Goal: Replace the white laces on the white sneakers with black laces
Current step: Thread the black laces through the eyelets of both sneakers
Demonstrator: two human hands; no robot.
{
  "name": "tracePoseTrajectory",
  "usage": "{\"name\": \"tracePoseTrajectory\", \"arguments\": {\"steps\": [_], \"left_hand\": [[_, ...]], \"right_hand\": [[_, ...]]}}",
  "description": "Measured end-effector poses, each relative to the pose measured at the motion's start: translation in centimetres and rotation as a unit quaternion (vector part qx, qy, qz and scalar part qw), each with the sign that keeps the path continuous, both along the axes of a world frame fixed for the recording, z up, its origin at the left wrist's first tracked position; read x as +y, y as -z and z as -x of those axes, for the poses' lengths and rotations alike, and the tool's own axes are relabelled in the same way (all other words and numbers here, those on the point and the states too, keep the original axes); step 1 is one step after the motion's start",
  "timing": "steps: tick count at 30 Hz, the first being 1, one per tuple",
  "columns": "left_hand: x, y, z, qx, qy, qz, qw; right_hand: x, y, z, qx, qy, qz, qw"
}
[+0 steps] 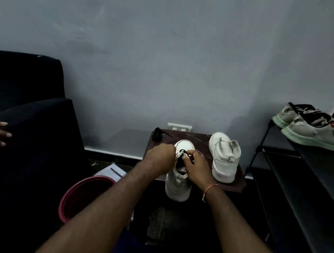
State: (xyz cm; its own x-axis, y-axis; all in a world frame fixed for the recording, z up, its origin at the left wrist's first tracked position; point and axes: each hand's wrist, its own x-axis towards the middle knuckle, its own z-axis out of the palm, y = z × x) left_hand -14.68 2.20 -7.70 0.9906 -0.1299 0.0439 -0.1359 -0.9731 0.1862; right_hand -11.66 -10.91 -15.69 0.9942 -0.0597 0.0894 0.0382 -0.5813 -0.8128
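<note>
Pinching a black lace (182, 151) between curled fingers, the left hand (160, 155) and right hand (196, 166) meet over the toe of 1 white sneaker (177, 184) on a small dark table (199, 139). The other sneaker (224, 157) stands at its 3 o'clock, a black lace bundle (157, 134) at 11 o'clock.

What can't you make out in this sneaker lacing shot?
Head view:
Near sneaker eyelets: covered by the left hand and right hand.
Black lace: too small and dark to trace its path.
Dark bundle at the table's back: too dim to identify.
Second sneaker lace area: faces away, behind its heel.
</note>
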Motion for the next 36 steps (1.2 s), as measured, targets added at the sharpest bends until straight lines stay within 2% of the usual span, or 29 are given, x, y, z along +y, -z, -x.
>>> {"name": "tracePoseTrajectory", "arguments": {"steps": [2, 4, 6, 9, 13, 16, 19, 20, 22, 25, 27, 29, 33, 36], "left_hand": [[-0.1, 0.1, -0.1, 0.026, 0.000, -0.026, 0.999], [0.1, -0.2, -0.4, 0.024, 0.002, -0.007, 1.000], [0.4, -1.0, -0.7, 0.000, 0.015, 0.092, 0.996], [1.1, -2.1, -1.4, -0.059, 0.047, 0.292, 0.954], [1.0, -1.1, -1.0, -0.090, 0.067, 0.386, 0.916], [0.6, -0.8, -1.2, -0.112, 0.046, 0.370, 0.921], [0.7, -1.3, -1.6, -0.163, 0.028, 0.242, 0.956], [0.9, -1.6, -1.7, -0.184, 0.020, 0.209, 0.960], [1.4, -2.2, -1.8, -0.223, 0.022, 0.199, 0.954], [1.4, -2.7, -1.4, -0.266, 0.068, 0.253, 0.928], [0.8, -2.5, -0.8, -0.260, 0.100, 0.313, 0.908], [0.3, -1.9, -0.6, -0.237, 0.107, 0.365, 0.894], [-0.6, -1.2, -1.1, -0.201, 0.089, 0.389, 0.895], [-1.2, -1.2, -0.8, -0.182, 0.098, 0.442, 0.873]], "right_hand": [[-0.2, 0.9, -0.8, 0.003, 0.000, -0.003, 1.000], [-0.2, 0.4, -0.5, 0.005, 0.002, -0.001, 1.000], [-0.1, -0.5, 0.3, 0.001, -0.008, 0.004, 1.000], [-0.1, -1.0, 0.6, -0.011, -0.014, 0.020, 1.000], [0.0, -0.9, 0.2, -0.009, -0.030, 0.039, 0.999], [0.0, -0.8, 0.0, 0.000, -0.032, 0.054, 0.998], [0.1, -0.7, -0.1, 0.010, -0.030, 0.054, 0.998], [0.1, -0.5, -0.4, 0.010, -0.031, 0.047, 0.998], [-0.1, -0.7, -0.3, 0.012, -0.030, 0.022, 0.999], [-0.6, -2.7, 0.7, -0.004, -0.008, -0.043, 0.999], [-1.1, -4.5, 1.2, -0.090, 0.047, -0.111, 0.989], [-1.1, -7.1, 2.1, -0.148, 0.051, -0.196, 0.968], [-0.8, -10.4, 3.3, -0.101, -0.052, -0.273, 0.955], [-1.1, -10.4, 3.5, -0.086, -0.055, -0.305, 0.947]]}}
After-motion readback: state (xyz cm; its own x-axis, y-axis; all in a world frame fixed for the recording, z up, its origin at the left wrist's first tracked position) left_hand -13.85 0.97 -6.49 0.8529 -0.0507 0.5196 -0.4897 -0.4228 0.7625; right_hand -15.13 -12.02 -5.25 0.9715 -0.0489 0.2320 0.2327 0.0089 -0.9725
